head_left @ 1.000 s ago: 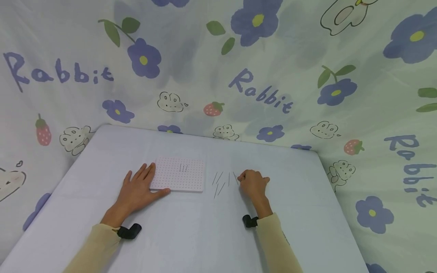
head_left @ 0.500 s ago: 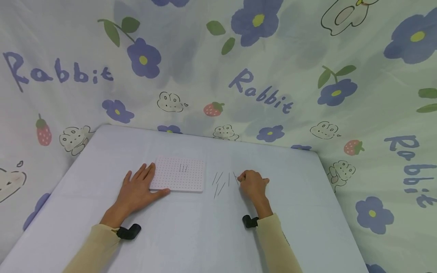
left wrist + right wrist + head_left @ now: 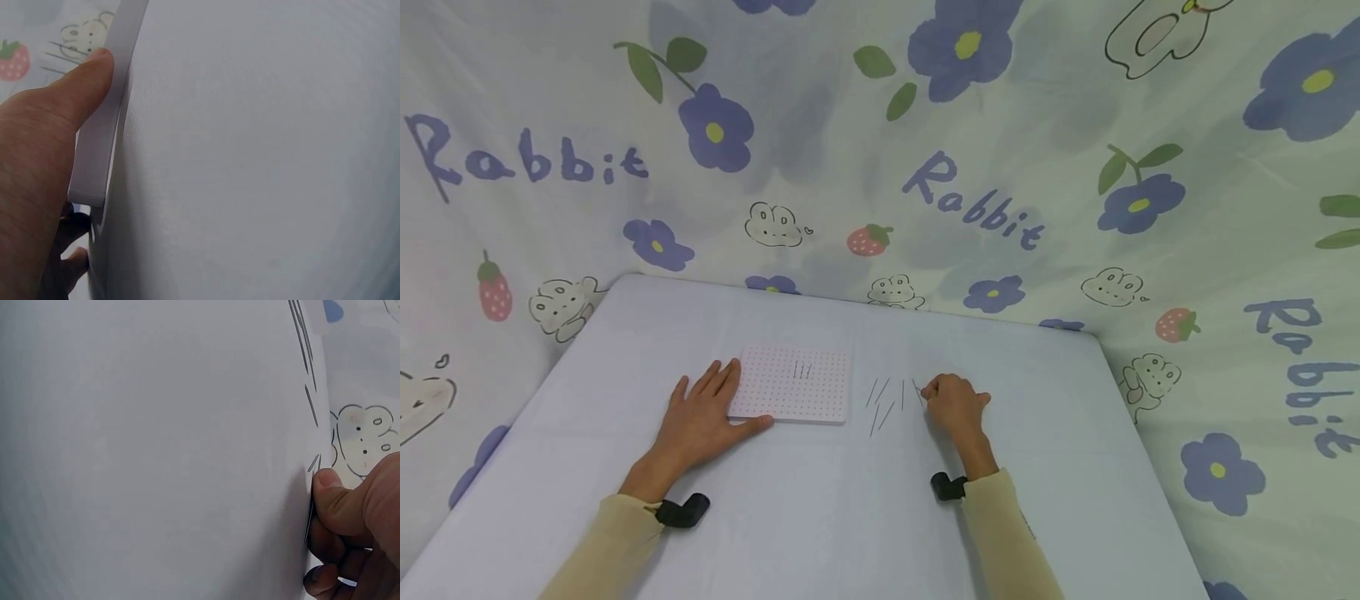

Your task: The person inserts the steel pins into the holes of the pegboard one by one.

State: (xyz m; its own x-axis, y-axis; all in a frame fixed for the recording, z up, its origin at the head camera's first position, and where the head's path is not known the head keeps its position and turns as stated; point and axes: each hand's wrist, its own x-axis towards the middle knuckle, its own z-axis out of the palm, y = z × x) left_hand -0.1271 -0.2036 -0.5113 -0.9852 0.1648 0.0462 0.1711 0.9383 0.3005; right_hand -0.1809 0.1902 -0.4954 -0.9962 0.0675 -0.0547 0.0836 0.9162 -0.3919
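A white board with a grid of small holes lies left of centre on the table. Three thin dark sticks stand up from it; the left wrist view shows the sticks blurred beyond the thumb. My left hand rests spread at the board's left side, thumb along its near edge. Several loose thin dark sticks lie between board and right hand. My right hand, low on the table, has curled fingers and pinches a thin dark stick between thumb and forefinger.
The white-covered table reaches back to a hanging cloth printed with flowers and rabbits. A black wrist camera sits at the left cuff, and another black camera at the right.
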